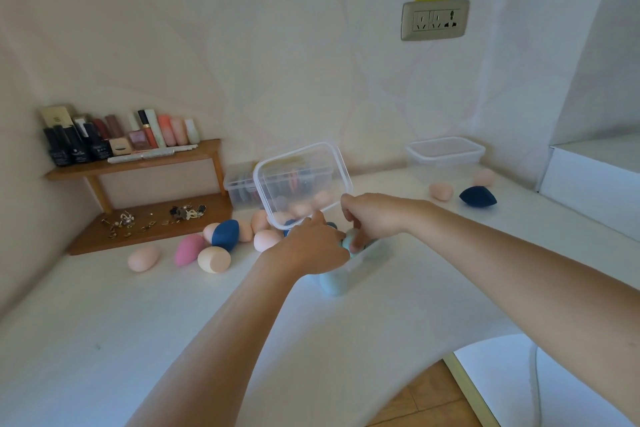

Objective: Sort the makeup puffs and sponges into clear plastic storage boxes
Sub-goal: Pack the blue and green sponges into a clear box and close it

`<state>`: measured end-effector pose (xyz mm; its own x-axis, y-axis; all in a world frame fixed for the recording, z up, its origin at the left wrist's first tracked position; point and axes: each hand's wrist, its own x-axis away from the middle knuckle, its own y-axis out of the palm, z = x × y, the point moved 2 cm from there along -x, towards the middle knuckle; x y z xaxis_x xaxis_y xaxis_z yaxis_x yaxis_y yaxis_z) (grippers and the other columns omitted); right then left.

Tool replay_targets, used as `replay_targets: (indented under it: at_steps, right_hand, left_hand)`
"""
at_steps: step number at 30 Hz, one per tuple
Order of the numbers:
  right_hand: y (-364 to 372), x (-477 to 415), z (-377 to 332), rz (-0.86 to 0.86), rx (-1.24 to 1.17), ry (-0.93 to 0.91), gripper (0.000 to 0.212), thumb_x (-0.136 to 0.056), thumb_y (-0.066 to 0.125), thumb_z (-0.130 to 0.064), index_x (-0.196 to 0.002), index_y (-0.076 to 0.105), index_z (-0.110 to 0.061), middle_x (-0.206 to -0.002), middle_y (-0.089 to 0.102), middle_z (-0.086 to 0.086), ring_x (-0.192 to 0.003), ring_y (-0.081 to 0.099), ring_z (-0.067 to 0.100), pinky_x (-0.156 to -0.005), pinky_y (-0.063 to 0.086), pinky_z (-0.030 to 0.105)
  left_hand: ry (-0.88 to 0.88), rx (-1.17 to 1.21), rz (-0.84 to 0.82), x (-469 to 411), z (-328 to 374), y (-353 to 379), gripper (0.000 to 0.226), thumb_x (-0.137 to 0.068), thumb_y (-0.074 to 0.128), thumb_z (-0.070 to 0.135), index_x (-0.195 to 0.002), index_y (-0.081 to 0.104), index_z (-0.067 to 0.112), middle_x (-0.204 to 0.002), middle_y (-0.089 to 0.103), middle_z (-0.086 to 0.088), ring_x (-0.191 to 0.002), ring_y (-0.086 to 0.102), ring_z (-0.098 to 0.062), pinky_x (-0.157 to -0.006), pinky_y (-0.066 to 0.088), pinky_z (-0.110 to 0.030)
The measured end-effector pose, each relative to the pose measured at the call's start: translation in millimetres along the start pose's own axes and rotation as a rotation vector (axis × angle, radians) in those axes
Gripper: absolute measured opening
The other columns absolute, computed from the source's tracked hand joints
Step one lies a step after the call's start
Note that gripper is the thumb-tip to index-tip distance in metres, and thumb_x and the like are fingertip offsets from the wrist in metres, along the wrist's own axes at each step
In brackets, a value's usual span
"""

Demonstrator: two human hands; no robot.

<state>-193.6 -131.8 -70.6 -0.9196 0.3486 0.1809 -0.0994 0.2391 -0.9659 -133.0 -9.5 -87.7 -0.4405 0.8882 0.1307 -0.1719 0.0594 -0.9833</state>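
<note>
Possibly the tilted lid [301, 180] topples onto the box [367, 262]: right hand [372, 218] pinches a teal sponge [348, 241], and whether left hand [311, 248] grips anything, I cannot tell.

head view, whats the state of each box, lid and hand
near box: open, partly filled
lid: off, tilted up on edge
back right box: shut, lid on
back left box: packed with flat puffs
right hand: fingers curled on a teal sponge
left hand: beside that sponge, grip unclear
</note>
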Motion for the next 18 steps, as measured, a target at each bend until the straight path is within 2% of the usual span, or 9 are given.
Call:
replay_targets:
  at_steps: [3,5,6,8,10,13,14,16,18]
  right_hand:
    - [3.7,-2.0,1.1,0.077,-0.109,0.001,0.059,-0.07,0.08,-0.019,-0.119,0.047,-0.015,-0.103,0.052,-0.003,-0.095,0.052,0.019,-0.075,0.043,0.027]
    - [5.2,-6.1,1.1,0.113,-0.107,-0.018,0.042,-0.066,0.081,-0.01,-0.104,0.061,-0.011,-0.099,0.061,-0.001,-0.091,0.058,0.018,-0.068,0.045,0.023]
    - [5.9,-7.3,0.9,0.127,-0.115,-0.026,0.037,-0.064,0.08,-0.005,-0.097,0.063,-0.01,-0.096,0.062,0.0,-0.087,0.058,0.018,-0.062,0.044,0.021]
    - [6.8,-9.1,0.6,0.151,-0.161,-0.037,0.044,-0.062,0.077,0.003,-0.098,0.054,-0.01,-0.091,0.053,-0.001,-0.077,0.052,0.016,-0.055,0.038,0.02]
    - [7.9,-11.1,0.3,0.174,-0.196,-0.048,0.048,-0.061,0.075,0.005,-0.093,0.044,-0.014,-0.089,0.047,-0.001,-0.072,0.048,0.016,-0.055,0.036,0.025]
    - [7.5,-14.1,-1.3,0.19,-0.166,-0.081,0.046,-0.057,0.078,0.002,-0.076,0.042,-0.019,-0.087,0.051,0.0,-0.077,0.048,0.02,-0.061,0.038,0.031]
    - [7.0,-14.2,-0.7,0.185,-0.203,-0.086,0.043,-0.059,0.077,0.003,-0.078,0.045,-0.019,-0.087,0.053,-0.001,-0.079,0.05,0.02,-0.063,0.041,0.031]
    - [6.3,-12.6,3.8,0.158,-0.322,-0.097,0.042,-0.065,0.076,0.003,-0.094,0.052,-0.018,-0.098,0.058,0.001,-0.09,0.057,0.021,-0.074,0.048,0.031]
    - [3.8,-8.8,9.0,0.145,-0.342,-0.093,0.048,-0.07,0.077,-0.005,-0.111,0.055,-0.019,-0.113,0.059,0.002,-0.104,0.058,0.019,-0.085,0.05,0.031]
  left_hand:
    - [0.029,-0.008,0.039,1.7,0.5,-1.8,0.037,-0.091,0.037,0.03,-0.122,0.055,0.023,-0.11,0.031,-0.005,-0.106,0.03,-0.021,-0.093,0.03,-0.031]
    - [0.031,-0.013,0.052,1.8,0.9,-2.1,0.038,-0.091,0.039,0.03,-0.122,0.057,0.02,-0.121,0.032,-0.005,-0.112,0.029,-0.022,-0.098,0.029,-0.032]
    - [0.026,-0.011,0.047,1.9,1.3,-2.5,0.037,-0.091,0.039,0.03,-0.12,0.057,0.018,-0.121,0.034,-0.005,-0.114,0.031,-0.024,-0.098,0.03,-0.033]
    - [0.011,0.005,0.051,3.4,2.3,-4.2,0.032,-0.091,0.039,0.028,-0.115,0.055,0.014,-0.114,0.039,-0.009,-0.107,0.038,-0.025,-0.091,0.035,-0.034]
    - [0.011,0.033,0.092,5.3,3.2,-6.1,0.034,-0.091,0.044,0.027,-0.12,0.049,0.012,-0.113,0.045,-0.011,-0.098,0.043,-0.024,-0.081,0.037,-0.031]
    - [0.04,0.025,0.118,4.7,2.1,-5.7,0.045,-0.09,0.045,0.028,-0.134,0.04,0.023,-0.116,0.046,-0.01,-0.1,0.044,-0.025,-0.083,0.039,-0.032]
    - [0.046,0.005,0.094,3.1,1.1,-4.3,0.047,-0.091,0.043,0.028,-0.137,0.038,0.028,-0.117,0.044,-0.011,-0.102,0.041,-0.026,-0.086,0.038,-0.034]
    - [0.04,-0.035,0.035,-0.7,-0.6,-1.3,0.047,-0.092,0.039,0.029,-0.138,0.038,0.034,-0.118,0.041,-0.012,-0.111,0.037,-0.029,-0.091,0.034,-0.037]
    - [0.032,-0.059,0.017,-3.6,-1.2,1.5,0.044,-0.093,0.036,0.029,-0.136,0.044,0.032,-0.118,0.039,-0.012,-0.115,0.033,-0.029,-0.092,0.031,-0.037]
